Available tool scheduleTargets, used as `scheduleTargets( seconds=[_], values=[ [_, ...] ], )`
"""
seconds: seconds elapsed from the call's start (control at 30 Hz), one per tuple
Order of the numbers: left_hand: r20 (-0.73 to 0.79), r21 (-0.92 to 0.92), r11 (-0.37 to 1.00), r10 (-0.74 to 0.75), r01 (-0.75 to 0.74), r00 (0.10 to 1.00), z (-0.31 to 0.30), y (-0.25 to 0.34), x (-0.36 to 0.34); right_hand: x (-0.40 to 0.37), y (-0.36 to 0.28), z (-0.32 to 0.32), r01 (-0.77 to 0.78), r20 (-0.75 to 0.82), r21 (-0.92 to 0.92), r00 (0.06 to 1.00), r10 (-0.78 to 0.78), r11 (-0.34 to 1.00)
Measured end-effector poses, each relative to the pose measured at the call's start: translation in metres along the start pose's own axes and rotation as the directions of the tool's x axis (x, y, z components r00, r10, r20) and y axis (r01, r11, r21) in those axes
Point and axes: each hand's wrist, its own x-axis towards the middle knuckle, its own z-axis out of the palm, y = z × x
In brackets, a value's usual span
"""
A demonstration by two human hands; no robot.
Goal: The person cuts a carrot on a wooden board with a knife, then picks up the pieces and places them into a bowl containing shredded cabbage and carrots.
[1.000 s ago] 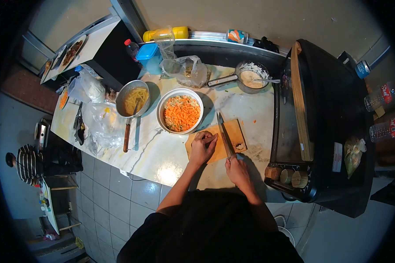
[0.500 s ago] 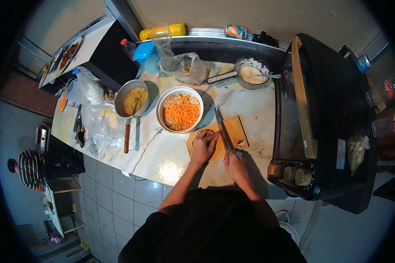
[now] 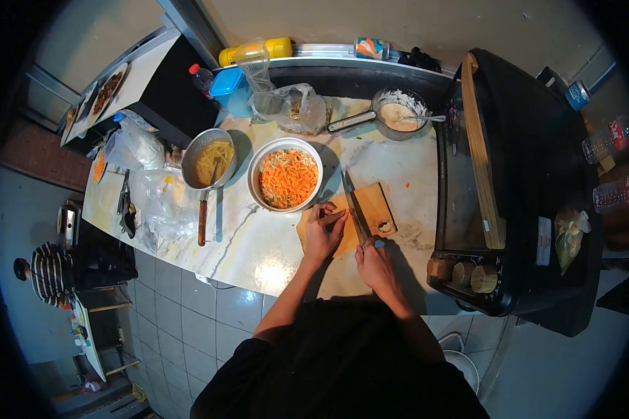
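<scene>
My right hand [image 3: 375,267] is wrapped round the handle of a long kitchen knife [image 3: 351,198], its blade pointing away from me over a wooden cutting board [image 3: 374,202]. Beside the blade, my left hand [image 3: 321,234] pinches a small orange piece of carrot [image 3: 346,214] against the board, mostly covered by the fingers. Just beyond my left hand stands a white bowl [image 3: 250,173] filled with shredded carrot [image 3: 288,179] and paler shreds.
A pot [image 3: 187,167] of pale strips in liquid stands left, near plastic bags [image 3: 162,202]. Behind are a blue-lidded container [image 3: 232,94] and a pan [image 3: 414,133] of creamy batter with a spoon. A black oven [image 3: 524,195] borders the right. A person [image 3: 51,274] sits far left.
The left fingers have shifted slightly at the blade, and more orange shows between them. The knife stays almost in place; the whole view has moved a little.
</scene>
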Motion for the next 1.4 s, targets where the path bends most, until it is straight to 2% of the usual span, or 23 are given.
scheduleTargets(
  seconds=[0.13, 0.3, 0.4, 0.47, 0.53, 0.6, 0.63, 0.7, 1.0, 1.13, 1.2, 1.27, 1.4],
  values=[
    [-0.011, -0.027, 1.0, -0.014, 0.014, 1.0, 0.003, -0.002, 0.0, -0.002, -0.004, -0.005, -0.031, 0.004, -0.026, 1.0, 0.031, 0.999],
    [-0.051, -0.017, 0.996, 0.082, -0.083, 0.995, 0.002, 0.0, 0.001, -0.003, -0.004, -0.005, -0.023, -0.034, -0.026, 0.999, 0.023, 0.999],
    [0.001, 0.021, 0.999, 0.027, -0.027, 1.0, 0.0, 0.001, 0.0, -0.003, -0.003, -0.004, -0.026, 0.001, -0.01, 1.0, 0.026, 1.0],
    [0.007, 0.031, 0.999, 0.031, -0.031, 1.0, -0.001, 0.002, 0.001, -0.003, 0.001, 0.002, 0.039, -0.081, -0.053, 0.996, -0.043, 0.998],
    [0.012, 0.042, 0.999, 0.035, -0.035, 0.999, 0.001, 0.001, 0.0, -0.003, 0.001, 0.001, 0.037, -0.073, -0.049, 0.996, -0.041, 0.998],
    [-0.023, -0.125, 0.991, -0.059, 0.056, 0.998, 0.004, -0.001, -0.001, -0.004, 0.0, 0.0, 0.036, -0.066, -0.045, 0.997, -0.039, 0.998],
    [-0.023, -0.125, 0.991, -0.059, 0.056, 0.998, 0.003, 0.001, 0.0, -0.004, -0.001, 0.0, 0.031, -0.07, -0.043, 0.997, -0.034, 0.999],
    [0.003, 0.003, 1.0, 0.022, -0.022, 1.0, -0.001, 0.005, 0.001, -0.003, 0.0, 0.002, 0.026, -0.074, -0.04, 0.997, -0.029, 0.999],
    [0.008, 0.005, 0.999, 0.034, -0.034, 0.999, 0.0, 0.002, 0.001, -0.004, -0.004, 0.0, -0.029, 0.007, -0.081, 1.0, 0.029, 0.996],
    [0.032, 0.016, 1.0, 0.009, -0.01, 0.999, 0.0, 0.0, 0.001, -0.005, -0.006, 0.003, 0.0, -0.043, -0.146, 0.999, -0.007, 0.989],
    [-0.016, 0.014, 0.997, 0.081, -0.081, 0.997, 0.001, 0.001, 0.001, -0.005, -0.008, 0.004, -0.003, -0.04, -0.183, 0.999, -0.004, 0.983],
    [-0.009, 0.014, 0.997, 0.081, -0.08, 0.997, 0.0, 0.001, 0.001, -0.005, -0.008, 0.008, -0.001, -0.069, -0.204, 0.998, -0.013, 0.979],
    [0.007, 0.01, 0.996, 0.09, -0.09, 0.996, -0.001, 0.002, 0.004, -0.005, -0.007, 0.01, 0.006, -0.027, -0.126, 1.0, -0.009, 0.992]
  ],
)
